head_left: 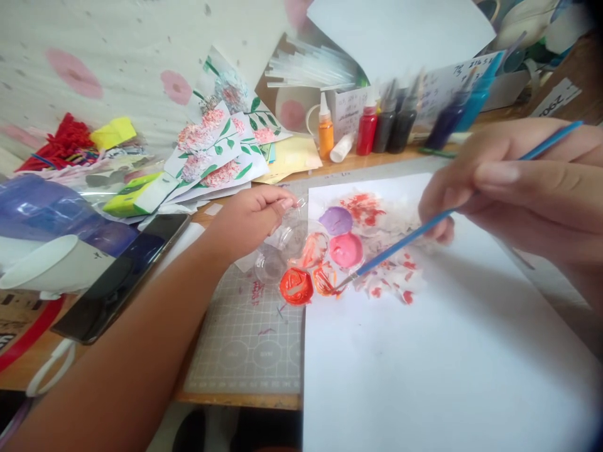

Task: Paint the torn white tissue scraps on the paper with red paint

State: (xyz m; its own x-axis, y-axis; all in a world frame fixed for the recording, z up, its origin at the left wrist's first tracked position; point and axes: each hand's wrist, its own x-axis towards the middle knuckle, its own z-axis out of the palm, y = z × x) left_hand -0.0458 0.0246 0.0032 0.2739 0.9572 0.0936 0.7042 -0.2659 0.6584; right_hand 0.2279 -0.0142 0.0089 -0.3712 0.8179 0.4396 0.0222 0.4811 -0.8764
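A clear paint palette (296, 235) is pinched by the left hand (254, 216), lying at its four o'clock; a blue paintbrush (405, 242) is gripped in the right hand (527, 207), tip aimed toward eight o'clock.

We record bright, soft, diffuse light, its source one we cannot place, with the white paper (424, 376) nearly washed out at its palest and a faint grey shadow beneath the right hand (522, 182). We list small wet highlights on the red paint (288, 295) and a muted sheen on the phone (123, 276). We note general softness, smeared dark bottles (402, 130), wide-angle stretching toward the edges, and a blackened top right corner.
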